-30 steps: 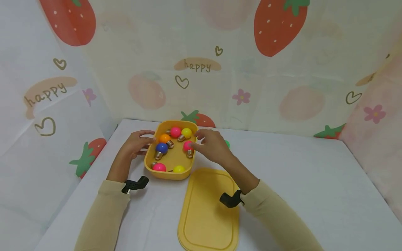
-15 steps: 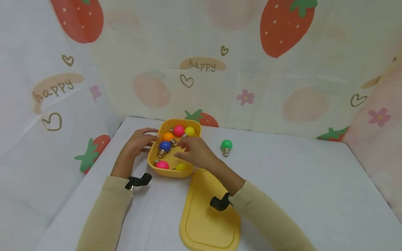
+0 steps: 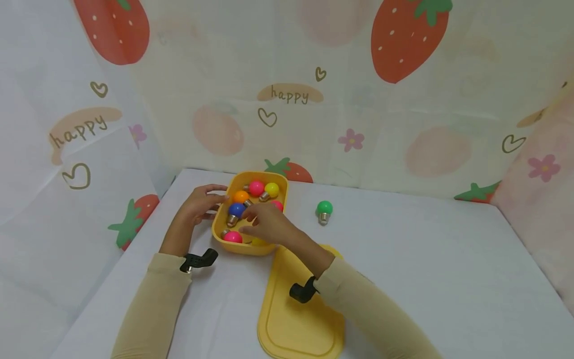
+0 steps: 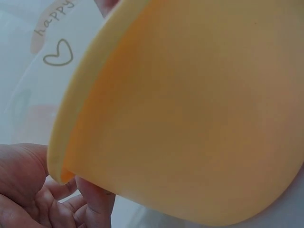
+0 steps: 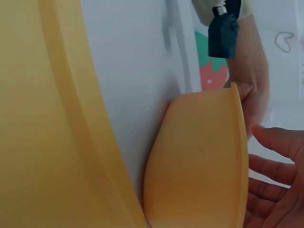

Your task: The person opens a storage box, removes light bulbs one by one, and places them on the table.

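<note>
A deep yellow plastic box point(image 3: 218, 238) stands on the table in the head view. Inside lie several light bulbs: orange point(image 3: 239, 197), blue point(image 3: 236, 210), pink point(image 3: 233, 238), yellow point(image 3: 271, 189) and more. At the box's left side is my left hand point(image 3: 197, 204), its loosely bent fingers touching the wall near the rim. My right hand point(image 3: 271, 224) hovers over the box's near right part, fingers apart and slightly bent, partly covering a pink and a yellow bulb. In the right wrist view nothing shows between that hand's fingers point(image 5: 273, 170).
A green bulb point(image 3: 325, 208) rests on the white table point(image 3: 426, 269), right of the box. The flat yellow lid point(image 3: 298, 314) lies under my right forearm, close to the box's near corner. Printed cloth walls point(image 3: 314, 119) enclose the table at the back and sides.
My right hand moves from the pink bulb at the box's right side leftward and nearer to me, over the inside, leaving the green bulb uncovered. The left hand stays at the box.
</note>
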The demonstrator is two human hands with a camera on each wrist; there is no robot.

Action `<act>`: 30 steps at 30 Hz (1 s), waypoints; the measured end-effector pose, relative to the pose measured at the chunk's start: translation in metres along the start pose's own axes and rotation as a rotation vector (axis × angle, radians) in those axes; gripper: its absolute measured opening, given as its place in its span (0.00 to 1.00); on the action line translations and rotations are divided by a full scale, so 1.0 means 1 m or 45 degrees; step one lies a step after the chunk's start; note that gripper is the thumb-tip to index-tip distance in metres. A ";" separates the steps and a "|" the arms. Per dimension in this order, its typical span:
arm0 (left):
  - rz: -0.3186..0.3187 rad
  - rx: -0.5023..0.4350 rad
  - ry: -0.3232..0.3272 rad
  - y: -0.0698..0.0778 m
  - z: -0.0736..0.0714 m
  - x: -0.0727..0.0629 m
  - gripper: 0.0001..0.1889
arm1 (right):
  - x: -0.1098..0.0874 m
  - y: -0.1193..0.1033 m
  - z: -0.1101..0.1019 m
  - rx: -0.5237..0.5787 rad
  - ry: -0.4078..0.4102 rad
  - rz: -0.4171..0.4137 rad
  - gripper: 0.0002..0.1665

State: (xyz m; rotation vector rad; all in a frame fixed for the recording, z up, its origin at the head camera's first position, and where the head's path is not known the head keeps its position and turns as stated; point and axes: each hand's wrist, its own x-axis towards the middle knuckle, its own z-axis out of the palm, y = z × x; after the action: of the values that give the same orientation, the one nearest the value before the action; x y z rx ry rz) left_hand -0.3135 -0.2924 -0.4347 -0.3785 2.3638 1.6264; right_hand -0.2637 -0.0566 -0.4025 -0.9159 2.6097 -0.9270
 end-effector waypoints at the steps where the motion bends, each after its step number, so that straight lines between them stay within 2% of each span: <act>1: -0.002 -0.001 0.000 -0.001 0.000 0.000 0.30 | 0.001 0.000 0.002 0.001 -0.006 -0.004 0.23; 8: -0.007 -0.008 0.001 -0.002 0.001 0.002 0.31 | 0.009 0.002 0.015 0.020 -0.058 -0.022 0.20; 19: 0.003 -0.002 0.002 -0.002 0.003 0.002 0.30 | 0.016 0.006 0.025 -0.034 -0.113 -0.066 0.16; 30: -0.005 -0.009 0.018 -0.003 0.001 0.003 0.29 | 0.025 0.003 0.029 -0.031 -0.172 -0.081 0.14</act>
State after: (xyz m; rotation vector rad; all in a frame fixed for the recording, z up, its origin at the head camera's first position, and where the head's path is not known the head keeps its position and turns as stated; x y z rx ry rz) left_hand -0.3158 -0.2927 -0.4386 -0.3969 2.3667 1.6355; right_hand -0.2729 -0.0844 -0.4267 -1.0360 2.4965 -0.8203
